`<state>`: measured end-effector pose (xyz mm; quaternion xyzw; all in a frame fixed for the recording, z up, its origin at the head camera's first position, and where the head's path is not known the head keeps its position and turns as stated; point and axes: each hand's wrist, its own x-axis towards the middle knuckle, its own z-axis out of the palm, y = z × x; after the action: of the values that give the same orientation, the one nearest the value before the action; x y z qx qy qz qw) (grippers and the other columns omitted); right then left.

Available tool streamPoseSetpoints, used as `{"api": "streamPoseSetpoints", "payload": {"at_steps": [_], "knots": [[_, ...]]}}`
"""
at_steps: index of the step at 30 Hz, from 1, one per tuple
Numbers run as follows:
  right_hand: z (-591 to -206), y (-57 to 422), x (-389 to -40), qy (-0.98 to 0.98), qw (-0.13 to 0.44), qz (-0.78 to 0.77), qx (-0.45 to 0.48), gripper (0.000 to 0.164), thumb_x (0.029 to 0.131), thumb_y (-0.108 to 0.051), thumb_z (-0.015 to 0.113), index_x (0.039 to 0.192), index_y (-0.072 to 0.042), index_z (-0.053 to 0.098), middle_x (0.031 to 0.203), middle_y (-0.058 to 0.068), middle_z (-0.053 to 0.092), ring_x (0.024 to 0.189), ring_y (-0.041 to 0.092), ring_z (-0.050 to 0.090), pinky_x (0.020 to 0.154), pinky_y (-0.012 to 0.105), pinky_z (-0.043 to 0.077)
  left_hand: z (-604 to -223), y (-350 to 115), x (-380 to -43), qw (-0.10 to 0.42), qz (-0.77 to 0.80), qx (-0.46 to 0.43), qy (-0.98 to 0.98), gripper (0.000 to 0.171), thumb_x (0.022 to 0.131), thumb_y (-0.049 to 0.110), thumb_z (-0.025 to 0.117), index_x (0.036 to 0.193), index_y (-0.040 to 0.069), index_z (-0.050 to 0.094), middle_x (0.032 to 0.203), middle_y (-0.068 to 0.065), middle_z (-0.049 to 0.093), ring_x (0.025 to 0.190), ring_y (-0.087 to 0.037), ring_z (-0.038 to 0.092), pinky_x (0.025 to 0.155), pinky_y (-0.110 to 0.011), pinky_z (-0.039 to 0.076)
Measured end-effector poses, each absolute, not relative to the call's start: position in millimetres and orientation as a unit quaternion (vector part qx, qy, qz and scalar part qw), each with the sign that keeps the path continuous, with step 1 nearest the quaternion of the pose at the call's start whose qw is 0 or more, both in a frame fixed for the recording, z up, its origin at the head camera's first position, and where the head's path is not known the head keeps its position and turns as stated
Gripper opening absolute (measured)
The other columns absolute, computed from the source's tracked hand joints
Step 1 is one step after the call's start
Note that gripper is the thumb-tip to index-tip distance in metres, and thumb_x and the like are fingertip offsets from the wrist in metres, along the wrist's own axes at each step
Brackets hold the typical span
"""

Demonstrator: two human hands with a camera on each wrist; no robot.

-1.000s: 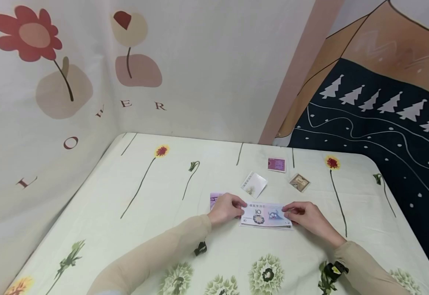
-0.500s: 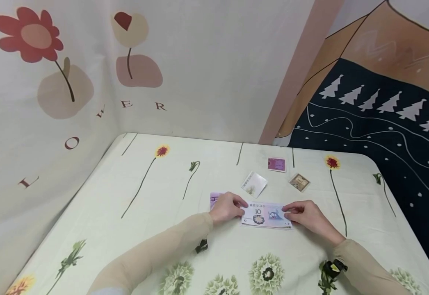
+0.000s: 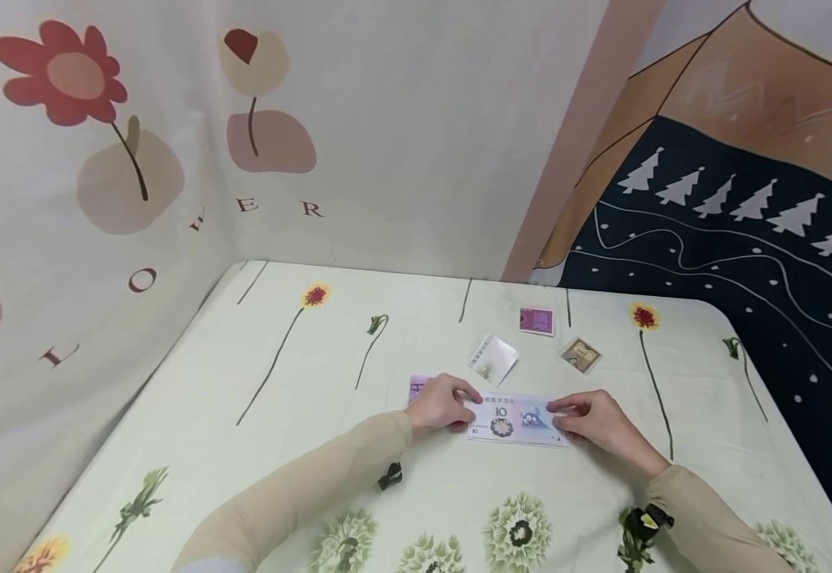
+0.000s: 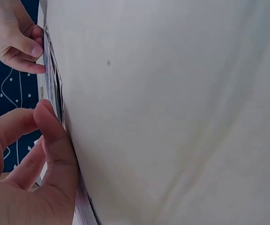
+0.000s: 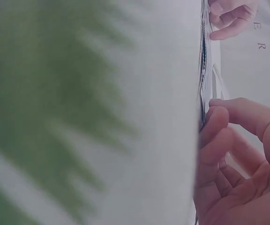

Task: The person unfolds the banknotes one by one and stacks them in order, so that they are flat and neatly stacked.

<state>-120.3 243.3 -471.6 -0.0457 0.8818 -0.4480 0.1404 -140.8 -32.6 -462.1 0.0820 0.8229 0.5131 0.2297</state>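
A pale banknote [image 3: 516,419] printed with "10" and a blue figure lies over other notes on the flowered tablecloth. My left hand [image 3: 441,404] pinches its left end, thumb and forefinger together at the edge. On the opposite end, my right hand [image 3: 593,419] grips the right edge between thumb and fingers. A purple note [image 3: 417,387] sticks out from behind the left hand, mostly hidden. In the left wrist view the notes [image 4: 54,79] appear edge-on as thin layers. The right wrist view shows the layered edges [image 5: 203,61] slightly parted, close to the right fingertips.
Beyond the hands lie a whitish folded paper [image 3: 493,360], a small purple note [image 3: 536,321] and a small brown note [image 3: 581,355], apart from one another. The table [image 3: 316,358] meets a pale printed curtain [image 3: 387,183] behind.
The top banknote has settled flatter over the notes below it, whose lower edges show less than before. Both hands stay almost in place.
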Motion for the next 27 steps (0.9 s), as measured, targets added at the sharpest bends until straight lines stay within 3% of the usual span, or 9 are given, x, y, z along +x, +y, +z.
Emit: {"api": "streamPoseSetpoints", "payload": {"at_steps": [6,14,27], "knots": [[-469,241,-120,0.879,0.155,-0.448,-0.042,0.022,0.085,-0.005,0.070,0.103,0.007,0.070,0.074,0.005,0.068,0.058,0.017,0.061,0.049,0.025,0.048,-459,-32,-140,0.244,0.513,0.093,0.818,0.023,0.077,-0.008,0.070,0.100,-0.003,0.069,0.068,-0.006,0.063,0.054,-0.014,0.061,0.050,-0.024,0.053],[-455,236,-121,0.884,0.193,-0.423,-0.053,0.027,0.086,-0.009,0.067,0.107,0.008,0.068,0.070,0.005,0.068,0.057,0.017,0.061,0.044,0.022,0.038,-457,-46,-145,0.268,0.507,0.110,0.812,0.023,0.082,-0.002,0.070,0.105,-0.004,0.068,0.075,-0.007,0.065,0.058,-0.014,0.059,0.055,-0.024,0.053],[-441,232,-125,0.869,0.191,-0.446,-0.095,0.024,0.088,-0.009,0.068,0.106,0.007,0.067,0.081,0.007,0.067,0.069,0.020,0.060,0.053,0.028,0.049,-450,-80,-159,0.261,0.517,0.087,0.811,0.022,0.084,0.003,0.069,0.106,-0.001,0.066,0.082,-0.007,0.063,0.067,-0.017,0.063,0.061,-0.029,0.055]]}}
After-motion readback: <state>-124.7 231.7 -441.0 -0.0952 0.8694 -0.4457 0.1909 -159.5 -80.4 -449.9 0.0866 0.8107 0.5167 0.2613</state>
